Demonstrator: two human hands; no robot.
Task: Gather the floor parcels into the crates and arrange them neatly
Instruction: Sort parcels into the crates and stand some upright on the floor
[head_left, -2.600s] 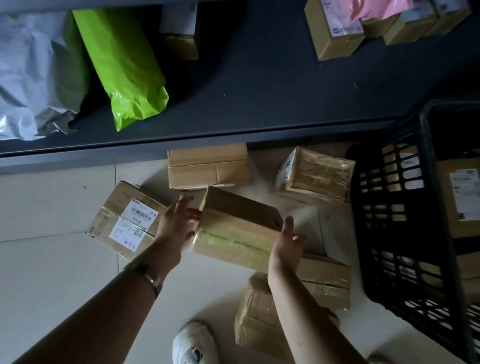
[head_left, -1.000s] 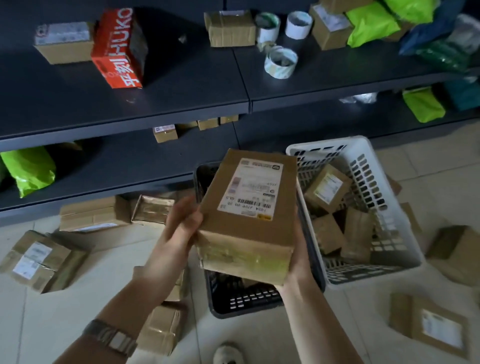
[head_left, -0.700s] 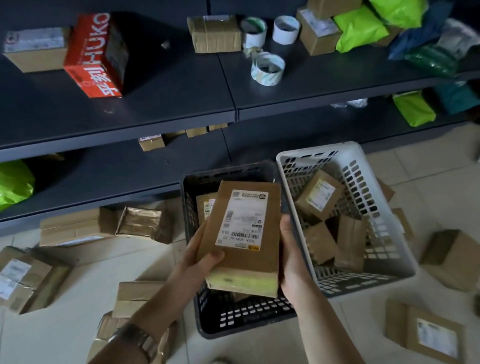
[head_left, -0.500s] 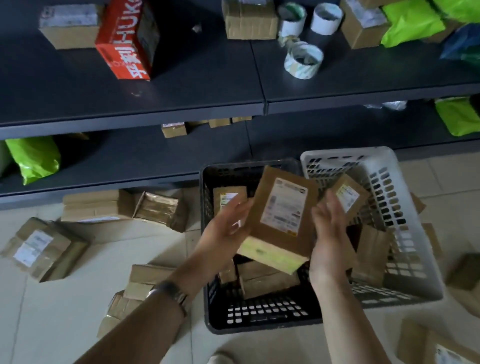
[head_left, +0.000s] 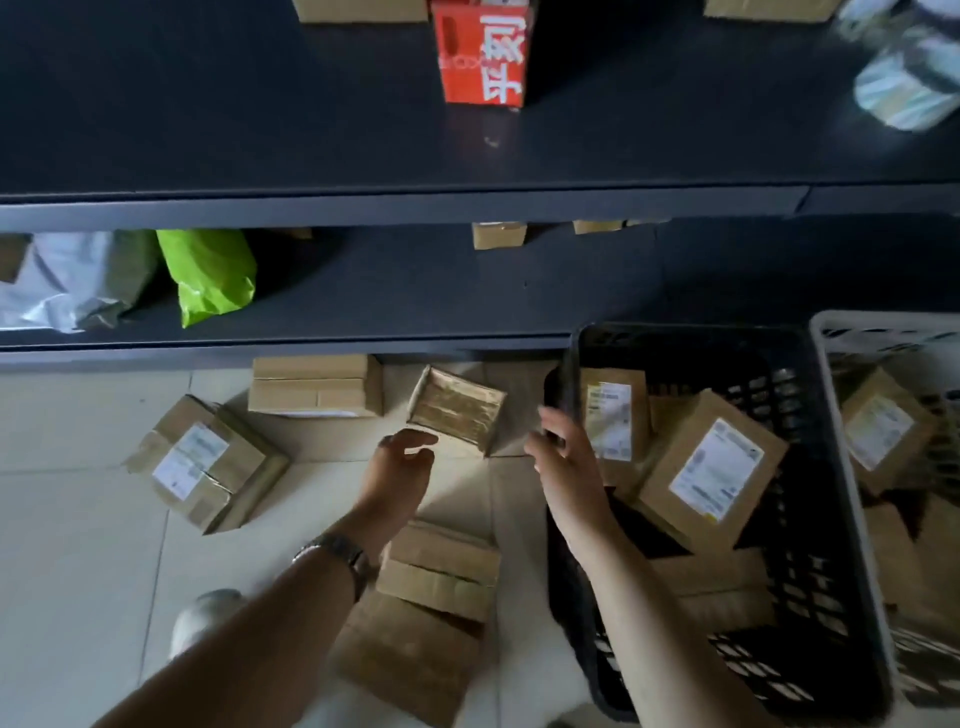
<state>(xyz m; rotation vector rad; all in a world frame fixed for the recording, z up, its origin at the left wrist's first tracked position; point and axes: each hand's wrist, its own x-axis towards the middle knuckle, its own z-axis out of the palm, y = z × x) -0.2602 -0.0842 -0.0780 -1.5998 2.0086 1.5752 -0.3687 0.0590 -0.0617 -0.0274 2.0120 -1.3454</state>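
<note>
A labelled cardboard parcel (head_left: 711, 470) lies tilted inside the black crate (head_left: 831, 467), beside another labelled parcel (head_left: 613, 415) leaning on the crate's left wall. Both my hands are empty above the floor. My left hand (head_left: 400, 467) hovers with relaxed fingers just in front of a taped parcel (head_left: 454, 410). My right hand (head_left: 566, 457) is at the black crate's left rim, fingers loose. More cardboard parcels lie on the tiles: one with white labels (head_left: 208, 462), a flat one (head_left: 317, 384) by the shelf, and a stack (head_left: 436, 571) under my left forearm.
A white crate (head_left: 852, 338) with parcels stands right of the black one. Dark shelving (head_left: 415, 202) runs across the back, holding a red box (head_left: 483, 52), a green bag (head_left: 213, 275), a silver bag (head_left: 67, 280) and tape rolls (head_left: 904, 88). My shoe (head_left: 202, 618) is at lower left.
The labelled parcel I held in both hands now lies in the black crate. Both hands have let go and moved left toward the floor parcels; the view has swung down and left.
</note>
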